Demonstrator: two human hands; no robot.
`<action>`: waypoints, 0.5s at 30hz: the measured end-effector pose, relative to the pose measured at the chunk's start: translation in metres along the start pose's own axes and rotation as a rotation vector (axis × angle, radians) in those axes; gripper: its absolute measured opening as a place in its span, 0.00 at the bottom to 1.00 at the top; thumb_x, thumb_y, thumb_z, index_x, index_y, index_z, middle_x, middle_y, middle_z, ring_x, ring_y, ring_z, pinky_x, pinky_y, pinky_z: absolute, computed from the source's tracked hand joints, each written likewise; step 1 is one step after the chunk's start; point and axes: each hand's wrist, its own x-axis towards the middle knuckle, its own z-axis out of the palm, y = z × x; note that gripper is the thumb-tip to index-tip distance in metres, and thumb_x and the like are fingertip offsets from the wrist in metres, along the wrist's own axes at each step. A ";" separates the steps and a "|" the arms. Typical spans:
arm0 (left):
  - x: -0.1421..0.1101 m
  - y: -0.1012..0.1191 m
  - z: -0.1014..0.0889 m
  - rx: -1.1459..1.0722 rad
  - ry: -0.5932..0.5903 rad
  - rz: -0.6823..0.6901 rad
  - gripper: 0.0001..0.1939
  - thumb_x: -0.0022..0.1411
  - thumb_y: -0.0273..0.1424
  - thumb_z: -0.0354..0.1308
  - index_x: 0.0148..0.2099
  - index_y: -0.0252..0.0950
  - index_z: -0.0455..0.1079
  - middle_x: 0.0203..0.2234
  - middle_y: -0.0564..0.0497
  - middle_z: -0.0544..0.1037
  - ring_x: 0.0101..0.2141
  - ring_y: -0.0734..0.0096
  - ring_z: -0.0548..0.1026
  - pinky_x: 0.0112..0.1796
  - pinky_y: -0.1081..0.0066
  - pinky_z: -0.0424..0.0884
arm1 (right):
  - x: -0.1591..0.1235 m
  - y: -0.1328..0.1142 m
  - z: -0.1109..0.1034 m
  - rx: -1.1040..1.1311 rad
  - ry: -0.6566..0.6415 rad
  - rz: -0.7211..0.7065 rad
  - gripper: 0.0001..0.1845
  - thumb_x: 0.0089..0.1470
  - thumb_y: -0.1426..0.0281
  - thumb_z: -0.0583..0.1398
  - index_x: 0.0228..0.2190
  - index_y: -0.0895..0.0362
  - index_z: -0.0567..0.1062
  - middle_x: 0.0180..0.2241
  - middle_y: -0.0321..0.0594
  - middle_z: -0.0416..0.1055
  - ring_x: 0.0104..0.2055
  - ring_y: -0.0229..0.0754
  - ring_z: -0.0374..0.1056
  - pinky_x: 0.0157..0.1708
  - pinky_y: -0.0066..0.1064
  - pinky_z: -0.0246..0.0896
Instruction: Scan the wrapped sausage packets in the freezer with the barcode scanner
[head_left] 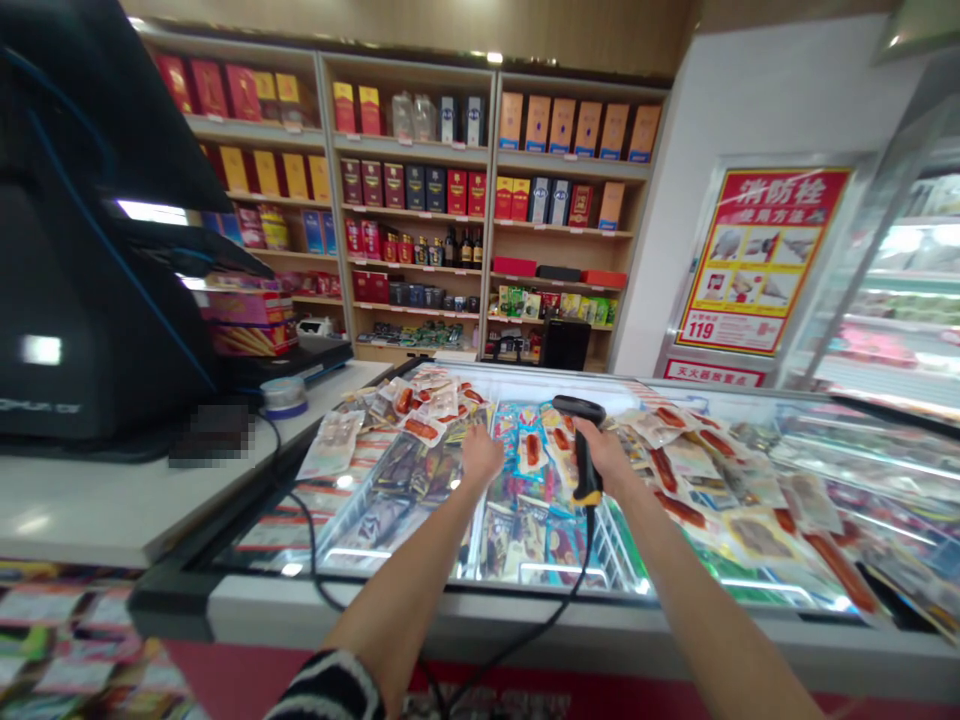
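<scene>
My right hand (pixel 606 456) is wrapped round the handle of a black and yellow barcode scanner (pixel 587 480), its head tilted over the freezer's glass top. A cable runs down from the handle toward me. My left hand (pixel 481 456) is over the glass with its fingers curled; whatever they hold, if anything, is hidden. Between the hands, a packaged sausage (pixel 532 452) and another sausage pack (pixel 561 440) rest on the glass. To the left of my left hand is a pile of vacuum-packed sausages (pixel 421 428). More packs, including a sausage pack (pixel 681 510), are spread right of my right hand.
The chest freezer (pixel 525 605) stands before me, with bagged goods in baskets under its glass. At left, a counter (pixel 90 510) bears a checkout machine (pixel 82 330) and a round tub (pixel 285 397). Behind are shelves of boxes (pixel 416 145); at right, a red poster (pixel 765 260).
</scene>
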 end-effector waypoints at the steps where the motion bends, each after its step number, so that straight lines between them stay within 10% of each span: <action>1: 0.005 -0.016 -0.011 0.042 0.042 -0.013 0.24 0.54 0.31 0.46 0.54 0.30 0.55 0.54 0.36 0.56 0.54 0.55 0.54 0.49 0.58 0.53 | 0.000 0.001 0.004 0.016 -0.020 0.001 0.14 0.43 0.60 0.56 0.17 0.58 0.65 0.09 0.33 0.61 0.11 0.33 0.58 0.09 0.24 0.53; 7: 0.023 -0.086 -0.052 0.241 0.030 -0.001 0.25 0.53 0.37 0.47 0.54 0.35 0.56 0.57 0.40 0.52 0.56 0.51 0.49 0.49 0.49 0.48 | -0.008 0.001 0.029 0.004 -0.129 -0.007 0.14 0.43 0.61 0.55 0.17 0.59 0.65 0.10 0.33 0.62 0.11 0.32 0.58 0.10 0.23 0.52; 15: 0.020 -0.081 -0.059 0.329 -0.005 0.107 0.16 0.55 0.35 0.46 0.44 0.38 0.66 0.39 0.44 0.73 0.44 0.60 0.67 0.43 0.61 0.59 | -0.016 0.002 0.049 0.049 -0.259 -0.048 0.14 0.43 0.61 0.56 0.17 0.59 0.65 0.11 0.32 0.61 0.11 0.31 0.57 0.11 0.23 0.52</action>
